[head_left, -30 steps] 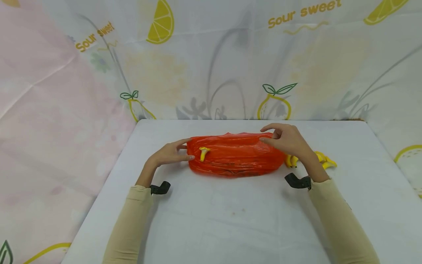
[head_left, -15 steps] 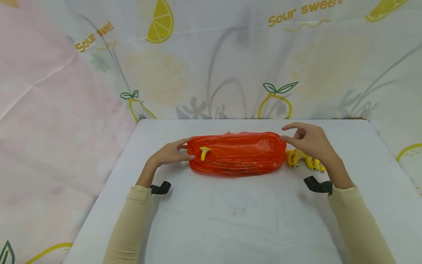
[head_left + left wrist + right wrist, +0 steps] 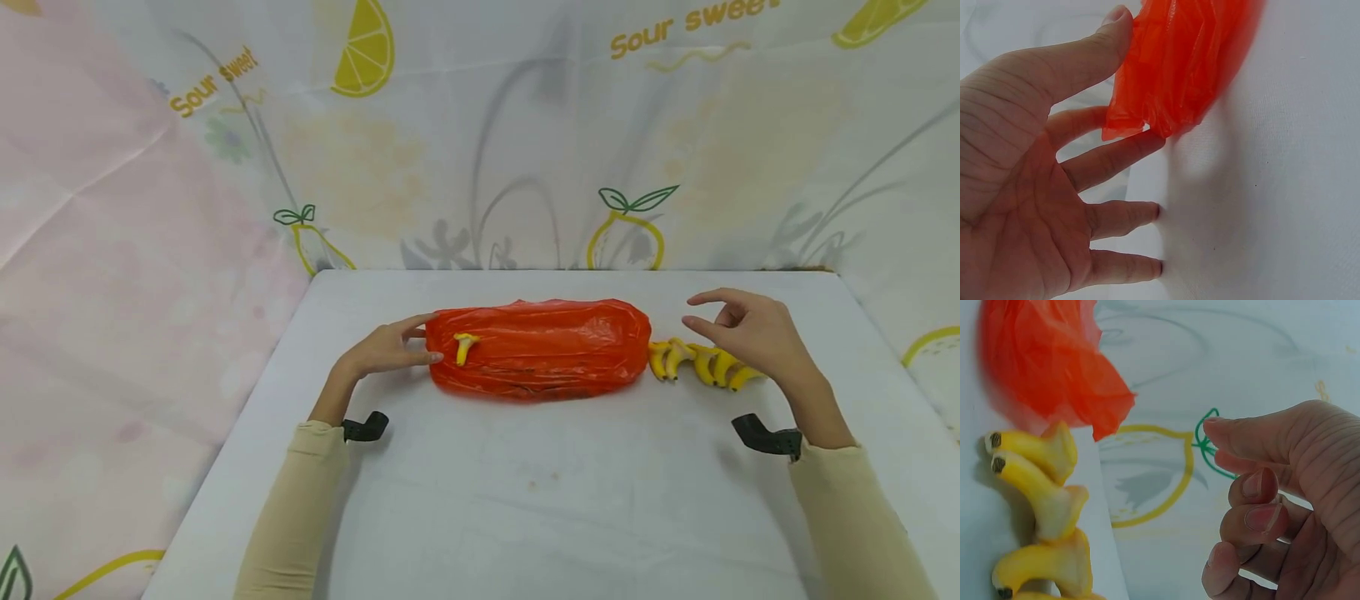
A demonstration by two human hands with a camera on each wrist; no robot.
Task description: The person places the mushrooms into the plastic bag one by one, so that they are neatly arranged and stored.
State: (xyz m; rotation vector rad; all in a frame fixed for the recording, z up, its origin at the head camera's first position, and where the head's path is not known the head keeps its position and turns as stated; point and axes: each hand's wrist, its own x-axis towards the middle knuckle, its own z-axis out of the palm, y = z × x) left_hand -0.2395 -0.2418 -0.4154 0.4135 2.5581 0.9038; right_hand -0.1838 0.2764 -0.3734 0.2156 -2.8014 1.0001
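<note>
A red plastic bag point(image 3: 547, 350) forms an oblong, wrinkled shape in the middle of the white table. My left hand point(image 3: 382, 348) pinches its left end, thumb in front and forefinger behind, the other fingers spread beside it. On the bag's left part lies a small yellow piece point(image 3: 464, 347) with a flared top. Several similar yellow banana-like pieces point(image 3: 1041, 494), curved, dark-tipped and flared at one end, form a row by the bag's right end. Above and right of that row is my right hand point(image 3: 753, 333), fingers loosely curled with nothing in them.
A white cloth covers the table point(image 3: 540, 500). Behind it hangs a fabric backdrop point(image 3: 510, 133) printed with lemons and lettering. Black camera mounts sit at the left wrist point(image 3: 366, 427) and the right wrist point(image 3: 767, 435).
My right hand has moved from over the bag's right end rightward past the yellow row, uncovering more of it. My left hand and the bag have stayed in place.
</note>
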